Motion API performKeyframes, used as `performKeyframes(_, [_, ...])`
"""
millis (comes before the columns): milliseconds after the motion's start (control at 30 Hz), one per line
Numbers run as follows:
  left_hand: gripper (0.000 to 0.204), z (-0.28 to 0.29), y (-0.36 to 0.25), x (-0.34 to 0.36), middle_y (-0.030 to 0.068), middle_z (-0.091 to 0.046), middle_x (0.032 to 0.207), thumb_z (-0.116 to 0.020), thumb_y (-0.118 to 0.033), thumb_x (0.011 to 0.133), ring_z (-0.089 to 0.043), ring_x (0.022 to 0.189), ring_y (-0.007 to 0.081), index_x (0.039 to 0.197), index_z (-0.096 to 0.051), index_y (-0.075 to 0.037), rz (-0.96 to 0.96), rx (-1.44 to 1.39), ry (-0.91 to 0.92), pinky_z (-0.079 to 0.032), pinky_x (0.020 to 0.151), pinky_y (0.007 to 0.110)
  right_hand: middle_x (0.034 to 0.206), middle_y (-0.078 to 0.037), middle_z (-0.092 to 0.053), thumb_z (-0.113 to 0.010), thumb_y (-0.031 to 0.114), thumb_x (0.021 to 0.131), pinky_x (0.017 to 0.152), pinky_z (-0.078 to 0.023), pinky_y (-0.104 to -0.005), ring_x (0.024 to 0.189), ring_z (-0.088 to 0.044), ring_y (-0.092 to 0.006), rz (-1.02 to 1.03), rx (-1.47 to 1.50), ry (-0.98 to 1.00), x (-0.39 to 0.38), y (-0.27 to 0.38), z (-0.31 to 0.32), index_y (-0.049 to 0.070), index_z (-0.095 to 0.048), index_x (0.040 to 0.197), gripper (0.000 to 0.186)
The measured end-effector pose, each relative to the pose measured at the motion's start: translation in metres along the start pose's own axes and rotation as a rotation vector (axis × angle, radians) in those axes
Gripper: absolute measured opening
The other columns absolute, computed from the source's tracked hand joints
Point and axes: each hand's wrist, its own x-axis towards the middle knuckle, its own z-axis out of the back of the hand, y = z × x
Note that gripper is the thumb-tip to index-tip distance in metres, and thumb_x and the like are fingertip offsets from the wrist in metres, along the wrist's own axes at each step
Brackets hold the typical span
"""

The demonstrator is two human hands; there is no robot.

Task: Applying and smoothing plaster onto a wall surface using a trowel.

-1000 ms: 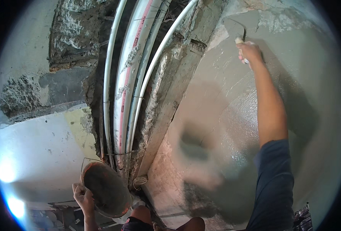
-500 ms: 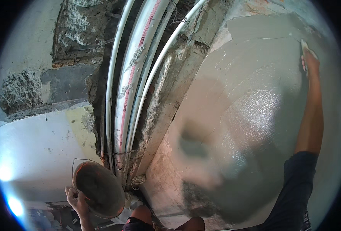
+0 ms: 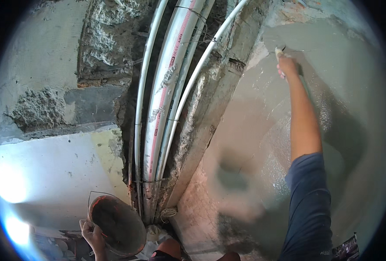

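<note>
At the lower left, my left hand [image 3: 92,234] is closed on the rim of a tilted, mortar-stained bucket [image 3: 116,226] with a thin wire handle. The bucket's inside looks dark, with orange-red patches near the rim. Toward the upper right, my right arm reaches up along the wall. My right hand [image 3: 287,66] grips the pale handle of a trowel [image 3: 279,51], whose blade is mostly hidden. It works at the upper left part of the wet grey plaster [image 3: 254,117], near that coat's left edge.
White pipes [image 3: 163,100] run up an open channel beside a rough concrete edge [image 3: 197,122]. Broken masonry [image 3: 108,39] and a white wall panel [image 3: 49,174] lie left of them. A coil of cord [image 3: 169,212] hangs near the channel's foot. Bright lights glare at lower left.
My right hand has swept the trowel left across the upper plaster, from the far right toward the coat's left edge. My left hand still holds the bucket; the whole view has shifted slightly.
</note>
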Motion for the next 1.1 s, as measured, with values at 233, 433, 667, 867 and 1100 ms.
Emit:
performKeyframes(233, [0.017, -0.008, -0.005, -0.003, 0.0030, -0.034, 0.075, -0.048, 0.007, 0.062, -0.033, 0.066, 0.0135, 0.060, -0.033, -0.001, 0.010, 0.053, 0.018, -0.029, 0.060, 0.028, 0.107, -0.022, -0.065, -0.048, 0.037, 0.090, 0.085, -0.049, -0.0504, 0.101, -0.062, -0.0413, 0.172, -0.366, -0.115, -0.059, -0.076, -0.069, 0.011, -0.061, 0.118, 0.040])
performKeyframes(433, [0.016, -0.009, 0.002, 0.006, 0.0035, -0.034, 0.075, -0.048, 0.006, 0.063, -0.033, 0.066, 0.0136, 0.060, -0.033, -0.001, 0.015, -0.027, 0.041, -0.028, 0.060, 0.028, 0.119, -0.022, -0.061, -0.049, 0.038, 0.091, 0.093, -0.045, -0.0496, 0.112, -0.056, -0.0412, 0.071, -0.578, -0.046, -0.117, -0.071, -0.051, 0.012, -0.052, 0.132, 0.048])
performKeyframes(667, [0.016, -0.011, -0.003, 0.003, 0.0031, -0.037, 0.075, -0.051, 0.003, 0.067, -0.035, 0.067, 0.0149, 0.061, -0.037, -0.002, 0.032, -0.001, 0.027, -0.031, 0.062, 0.029, 0.107, -0.019, -0.066, -0.052, 0.038, 0.091, 0.086, -0.048, -0.0508, 0.103, -0.062, -0.0403, 0.250, -0.758, -0.200, -0.091, -0.025, 0.066, 0.016, -0.060, 0.121, 0.038])
performKeyframes(867, [0.017, -0.005, -0.002, 0.012, 0.0043, -0.034, 0.076, -0.050, 0.000, 0.067, -0.035, 0.068, 0.0160, 0.061, -0.034, -0.002, -0.017, -0.040, 0.005, -0.031, 0.062, 0.029, 0.108, -0.022, -0.065, -0.053, 0.048, 0.089, 0.086, -0.049, -0.0480, 0.101, -0.062, -0.0415, 0.322, -0.980, -0.596, 0.020, 0.006, 0.257, 0.003, -0.064, 0.111, 0.051])
performKeyframes(1100, [0.018, 0.007, -0.001, 0.007, 0.0043, -0.033, 0.074, -0.050, -0.002, 0.067, -0.035, 0.069, 0.0174, 0.060, -0.034, -0.001, -0.012, -0.079, -0.032, -0.031, 0.062, 0.030, 0.094, -0.023, -0.067, -0.053, 0.044, 0.090, 0.075, -0.050, -0.0457, 0.087, -0.066, -0.0386, 0.437, -0.647, -0.657, 0.008, 0.008, 0.368, 0.006, -0.060, 0.121, 0.050])
